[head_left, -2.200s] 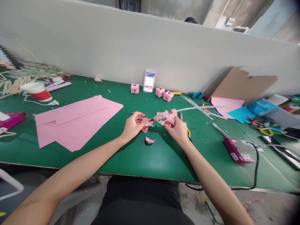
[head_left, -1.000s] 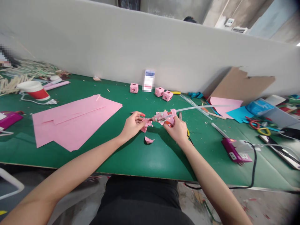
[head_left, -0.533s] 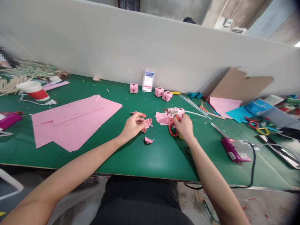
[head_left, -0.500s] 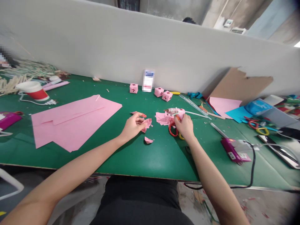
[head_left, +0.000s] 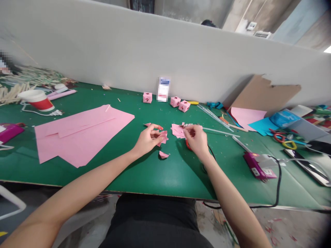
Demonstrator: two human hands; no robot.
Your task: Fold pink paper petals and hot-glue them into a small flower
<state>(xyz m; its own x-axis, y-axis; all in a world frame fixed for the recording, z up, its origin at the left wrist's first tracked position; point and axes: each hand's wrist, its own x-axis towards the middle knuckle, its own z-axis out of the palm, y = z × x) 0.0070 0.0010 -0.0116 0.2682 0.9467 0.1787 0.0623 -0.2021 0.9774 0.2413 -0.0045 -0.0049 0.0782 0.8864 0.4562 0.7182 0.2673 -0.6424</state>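
1. At the far left of the frame are a purple box [head_left: 11,133] by the edge, with thin sticks [head_left: 7,95] and a red-and-white cup [head_left: 41,102] above it.
2. Left of centre, large pink sheets [head_left: 80,137] lie flat and overlapping on the green table [head_left: 139,179].
3. Near the middle, my left hand [head_left: 146,141] has thumb and fingers drawn together on a folded piece [head_left: 163,137] of pink paper, pinching it at the hand's right side. One fingertip shows red.
4. Just below that piece, near the centre, a curled pink scrap [head_left: 163,155] lies on the table.
5. Upper centre, from left to right: a pink cube [head_left: 147,97], an upright card [head_left: 163,89], then two more cubes [head_left: 184,106] side by side. Dark openings show in the cubes' faces.
6. Right of centre, my right hand [head_left: 198,139] reaches over a pink stack [head_left: 177,130], fingers bent and tips close to the thumb. I cannot tell whether they have hold of anything. What looks like the glue gun [head_left: 188,125] is mostly hidden behind my knuckles; a red handle [head_left: 188,145] peeks out below.
7. Further right, a pale rod [head_left: 221,132] extends from behind that hand, with clear rods [head_left: 216,118] above it.
8. At the right, there are cardboard [head_left: 266,94] leaning against the partition, a purple adapter [head_left: 254,165] lower down, and scissors [head_left: 289,144] beyond.
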